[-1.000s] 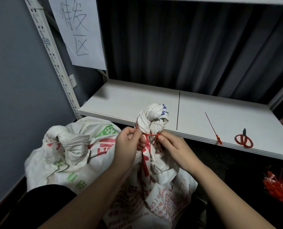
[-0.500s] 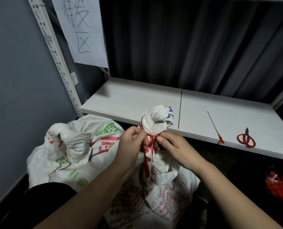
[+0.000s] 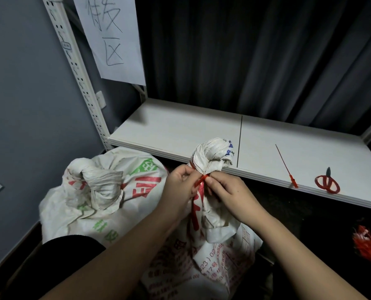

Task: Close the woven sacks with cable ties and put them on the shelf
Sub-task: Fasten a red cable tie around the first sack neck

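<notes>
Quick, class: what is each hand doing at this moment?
Left hand: closed, pinching the red cable tie at the neck of the woven sack.
Right hand: closed, pinching the same tie from the other side.

Two hands, left hand (image 3: 178, 187) and right hand (image 3: 230, 194), pinch a red cable tie (image 3: 200, 181) around a white sack's (image 3: 210, 213) twisted neck, near a shelf (image 3: 180, 131).

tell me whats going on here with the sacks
A person is closing a woven sack at its bunched neck: both hands, left hand and right hand, pinch a red cable tie around it. A second sack sits to the left. A spare tie and red scissors lie on the shelf.
</notes>
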The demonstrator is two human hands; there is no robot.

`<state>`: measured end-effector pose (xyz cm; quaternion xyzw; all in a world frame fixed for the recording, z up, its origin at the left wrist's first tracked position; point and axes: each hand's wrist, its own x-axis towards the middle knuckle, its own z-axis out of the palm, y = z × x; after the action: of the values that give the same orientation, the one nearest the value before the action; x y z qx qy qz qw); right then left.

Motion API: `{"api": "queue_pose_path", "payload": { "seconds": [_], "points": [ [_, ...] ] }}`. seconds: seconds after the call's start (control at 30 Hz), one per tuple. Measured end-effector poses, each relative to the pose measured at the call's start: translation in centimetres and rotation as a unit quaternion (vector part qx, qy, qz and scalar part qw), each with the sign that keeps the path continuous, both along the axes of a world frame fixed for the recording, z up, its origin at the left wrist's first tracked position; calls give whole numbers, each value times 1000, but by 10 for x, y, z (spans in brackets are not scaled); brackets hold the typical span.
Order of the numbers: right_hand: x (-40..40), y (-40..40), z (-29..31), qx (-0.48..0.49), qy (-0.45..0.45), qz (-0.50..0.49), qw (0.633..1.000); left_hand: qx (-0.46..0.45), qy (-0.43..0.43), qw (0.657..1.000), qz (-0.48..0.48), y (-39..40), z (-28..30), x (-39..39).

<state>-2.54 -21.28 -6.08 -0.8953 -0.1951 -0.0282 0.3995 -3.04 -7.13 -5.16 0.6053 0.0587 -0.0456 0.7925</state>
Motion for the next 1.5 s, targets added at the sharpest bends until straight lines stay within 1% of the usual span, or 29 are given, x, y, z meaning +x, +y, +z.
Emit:
{"api": "queue_pose_path", "payload": {
  "seconds": [0.1,0.23,0.3,0.33,0.37,0.4,0.43,0.47,0.5,0.53,0.57,0.6,0.63,0.67,0.7,0.73,0.77,0.8,0.83,0.93,1.03,1.13,1.2,1.27,1.37,1.5],
  "points": [
    [1,-2,-4,36,-16,14,999,9,11,1000,-2,3,8,-1],
    [3,-2,-7,40,-27,29,998,31,49,998,-33,14,11,3],
    [2,-1,-9,46,-31,30,998,57,54,996,-52,18,13,6],
    [2,-2,-9,49,-34,30,998,99,39,993,-49,21,11,8],
    [1,-2,-10,51,-37,28,998,167,7,986,-29,24,10,11],
    [1,-3,-10,52,-38,25,998,246,-43,968,6,30,8,16],
    [1,-4,-10,53,-37,22,998,295,-87,951,33,36,9,22],
    [0,-4,-10,53,-34,21,998,312,-115,943,21,43,9,26],
    [0,-3,-10,54,-32,20,998,299,-130,944,-38,48,9,28],
    [-1,-2,-10,55,-30,21,998,290,-136,940,-117,49,7,28],
    [-1,0,-9,56,-27,22,998,285,-145,930,-182,47,4,25],
    [-2,1,-9,60,-25,21,998,297,-164,919,-200,41,2,19],
    [-2,2,-9,68,-21,17,997,302,-190,919,-166,37,-4,15],
    [-1,2,-9,79,-16,12,997,321,-222,916,-95,33,-7,11],
    [-1,2,-9,89,-14,6,996,342,-263,902,-19,30,-10,8],
    [0,2,-9,95,-14,2,995,375,-311,872,39,29,-13,7],
    [0,2,-9,98,-16,0,995,407,-351,840,72,28,-15,7],
    [-1,3,-9,101,-18,-1,995,434,-365,820,79,28,-15,6],
    [0,3,-10,105,-21,-3,994,446,-361,815,77,27,-14,5],
    [0,7,-11,106,-39,-13,993,416,-318,851,47,23,-17,5],
    [1,13,-8,115,-71,-34,990,394,-316,863,13,20,-20,6],
    [0,17,-9,109,-93,-60,988,342,-314,886,16,20,-16,8],
    [0,20,-11,126,-99,-71,985,318,-302,899,15,22,-15,10],
    [0,23,-14,158,-83,-76,981,295,-281,913,8,24,-14,13],
    [-3,25,-11,198,-59,-74,976,230,-232,945,-5,25,-12,14],
    [-5,21,-7,218,-22,-46,975,204,-197,959,-8,27,-15,17]
  ]
}}
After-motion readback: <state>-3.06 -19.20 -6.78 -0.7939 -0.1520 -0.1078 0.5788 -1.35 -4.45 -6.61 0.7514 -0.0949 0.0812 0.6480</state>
